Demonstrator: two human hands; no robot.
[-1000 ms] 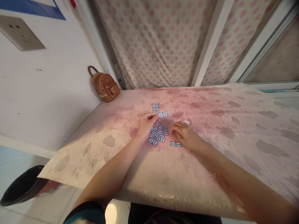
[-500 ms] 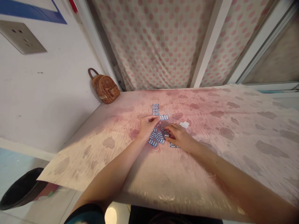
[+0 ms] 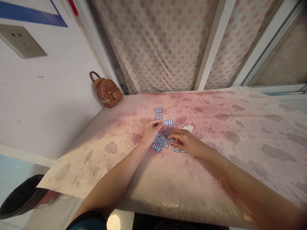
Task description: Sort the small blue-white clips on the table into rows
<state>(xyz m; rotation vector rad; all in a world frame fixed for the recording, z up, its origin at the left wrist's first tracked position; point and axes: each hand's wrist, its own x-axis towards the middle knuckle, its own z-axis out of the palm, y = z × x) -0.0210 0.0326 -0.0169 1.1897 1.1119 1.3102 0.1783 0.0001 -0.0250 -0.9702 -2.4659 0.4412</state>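
My left hand (image 3: 151, 131) is closed, thumb and fingertips pinching one end of a short strip of blue-bordered white labels (image 3: 168, 122). Just below it lies a loose pile of similar label pieces (image 3: 161, 141), partly covered by that hand. At the pile's right side, my right hand (image 3: 183, 140) hovers low with curved fingers apart; nothing shows between them. More label strips (image 3: 179, 150) stick out from under the right hand. Beyond my left hand, a neat stack of label strips (image 3: 159, 113) lies in rows on the table.
A patterned plastic cover lies over the table (image 3: 148, 185). White paper scraps (image 3: 188, 128) rest beyond my right hand. A small brown backpack (image 3: 107, 91) leans at the wall corner. A polka-dot curtain (image 3: 155, 44) hangs behind, and a dark bin (image 3: 21, 195) stands on the floor at left.
My right hand has shifted slightly to the right, away from the pile, uncovering more labels. My left hand keeps its pinch on the strip, nearly still.
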